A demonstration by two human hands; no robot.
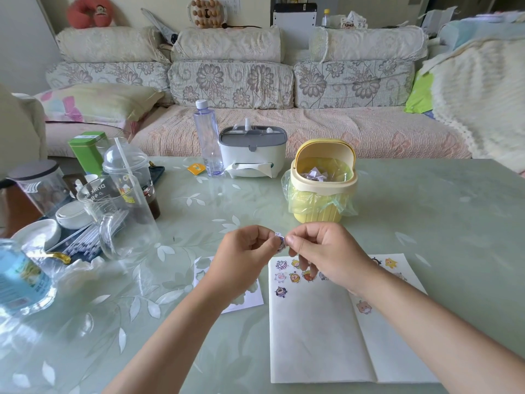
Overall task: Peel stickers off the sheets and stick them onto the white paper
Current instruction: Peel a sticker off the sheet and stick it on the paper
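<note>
The left hand (246,247) and the right hand (322,251) hang just above the top of the white paper (312,331). Both pinch one small sticker (279,240), maybe purple. The sticker sheet (251,297) lies just left of the paper.

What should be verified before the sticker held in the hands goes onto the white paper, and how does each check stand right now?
1. Grip: the sticker is pinched between the left hand and the right hand: ok.
2. Backing fully off the sticker: cannot tell, it is too small to see.
3. Bare space on the white paper below the rows already stuck: ok.
4. White paper lying open and flat on the table: ok.
5. Yellow bin open for scraps: ok.
6. Sticker sheet near, partly under the left forearm: ok.
</note>
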